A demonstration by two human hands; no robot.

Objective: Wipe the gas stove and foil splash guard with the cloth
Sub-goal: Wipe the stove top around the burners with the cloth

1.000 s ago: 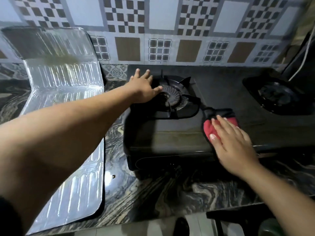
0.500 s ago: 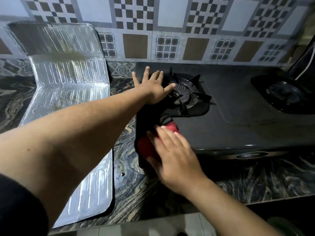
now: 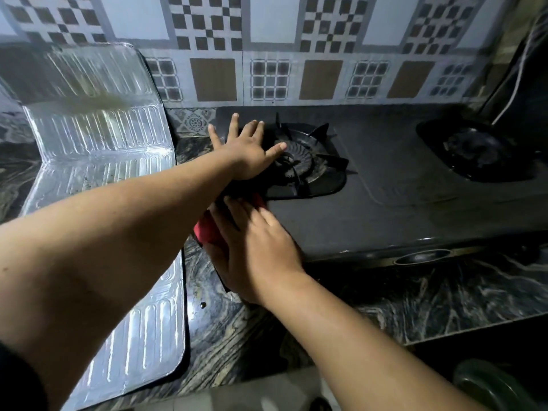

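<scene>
A black two-burner gas stove point(image 3: 385, 215) stands on the dark marble counter. My left hand point(image 3: 247, 152) lies flat with fingers spread on the stove's back left corner, its thumb reaching the left burner point(image 3: 299, 161). My right hand point(image 3: 255, 250) presses a red cloth point(image 3: 207, 229) onto the stove's front left corner; most of the cloth is hidden under the palm and my left forearm. The silver foil splash guard point(image 3: 98, 137) lies folded on the counter to the left, one panel leaning on the wall, with a yellowish stain near its upper fold.
The right burner point(image 3: 474, 152) sits at the far right, with a cable hanging above it. A patterned tiled wall point(image 3: 296, 54) backs the counter. The marble counter point(image 3: 415, 301) edge runs along the front. A dark green round object point(image 3: 486, 387) sits below at the bottom right.
My right hand slid the cloth from the stove's middle front to its front left corner. My left hand stayed by the left burner. The view shifted slightly.
</scene>
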